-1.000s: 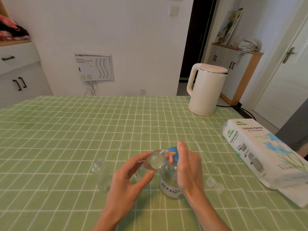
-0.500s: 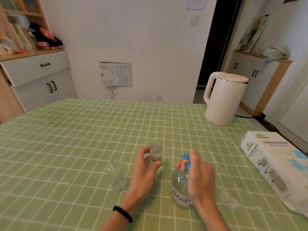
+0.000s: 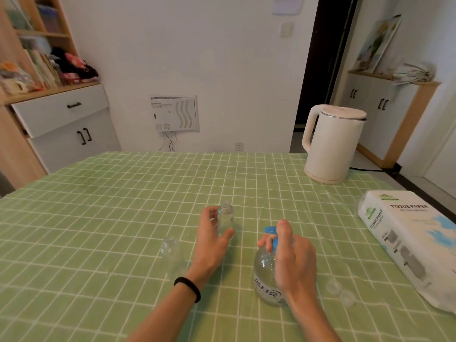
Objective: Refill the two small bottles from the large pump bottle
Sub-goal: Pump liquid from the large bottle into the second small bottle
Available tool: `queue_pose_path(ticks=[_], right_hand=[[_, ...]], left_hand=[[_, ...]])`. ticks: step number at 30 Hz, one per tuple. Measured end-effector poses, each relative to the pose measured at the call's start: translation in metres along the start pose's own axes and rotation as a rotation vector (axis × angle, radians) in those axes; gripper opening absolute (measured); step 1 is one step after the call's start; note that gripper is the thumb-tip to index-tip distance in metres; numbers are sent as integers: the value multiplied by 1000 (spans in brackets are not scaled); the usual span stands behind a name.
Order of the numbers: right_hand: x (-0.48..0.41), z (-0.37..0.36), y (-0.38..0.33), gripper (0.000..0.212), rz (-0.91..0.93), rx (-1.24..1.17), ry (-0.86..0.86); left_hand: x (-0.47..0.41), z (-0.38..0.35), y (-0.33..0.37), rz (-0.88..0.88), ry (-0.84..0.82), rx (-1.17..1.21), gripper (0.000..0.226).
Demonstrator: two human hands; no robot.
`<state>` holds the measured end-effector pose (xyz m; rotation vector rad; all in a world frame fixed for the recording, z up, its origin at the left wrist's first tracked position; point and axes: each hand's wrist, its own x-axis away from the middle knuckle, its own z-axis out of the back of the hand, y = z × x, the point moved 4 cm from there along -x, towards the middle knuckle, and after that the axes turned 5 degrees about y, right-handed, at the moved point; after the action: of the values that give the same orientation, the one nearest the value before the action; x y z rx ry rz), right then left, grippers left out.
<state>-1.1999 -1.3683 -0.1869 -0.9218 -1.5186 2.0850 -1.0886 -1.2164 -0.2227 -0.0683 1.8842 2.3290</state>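
White wall (image 3: pixel 209 58), dark doorway (image 3: pixel 318 70), wooden shelf cabinet (image 3: pixel 61 119) at left, green-checked tablecloth (image 3: pixel 111 213).

The desk cloth (image 3: pixel 98 230) looks matt and faintly creased. The far small bottle (image 3: pixel 225 218), the near small bottle (image 3: pixel 171 253) and the large pump bottle (image 3: pixel 265 272) are clear and glossy; its pump head (image 3: pixel 271 233) is smooth blue plastic. The kettle (image 3: pixel 330 149) is matt cream plastic with a shiny metal rim; the tissue pack (image 3: pixel 407 238) wears glossy film.
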Motion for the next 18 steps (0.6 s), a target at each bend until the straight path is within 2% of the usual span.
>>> queue_pose_path(ticks=[3, 5, 7, 10, 12, 15, 18], right_hand=[[0, 1, 0, 70, -4, -3, 0], [0, 1, 0, 71, -8, 2, 2], [0, 1, 0, 72, -6, 12, 5], [-1, 1, 2, 70, -15, 3, -7], [-1, 1, 2, 68, -29, 1, -13], [-1, 0, 1, 67, -47, -19, -13], [0, 0, -1, 67, -36, -18, -17]], left_hand=[[17, 1, 10, 22, -20, -117, 82], [40, 3, 19, 24, -58, -140, 87], [70, 6, 27, 6, -110, -104, 81], [112, 18, 34, -58, -187, -72, 58], [129, 34, 32, -93, -184, -27, 47], [135, 74, 27, -244, 23, -76, 31], [128, 109, 18, -331, 257, -125, 31]])
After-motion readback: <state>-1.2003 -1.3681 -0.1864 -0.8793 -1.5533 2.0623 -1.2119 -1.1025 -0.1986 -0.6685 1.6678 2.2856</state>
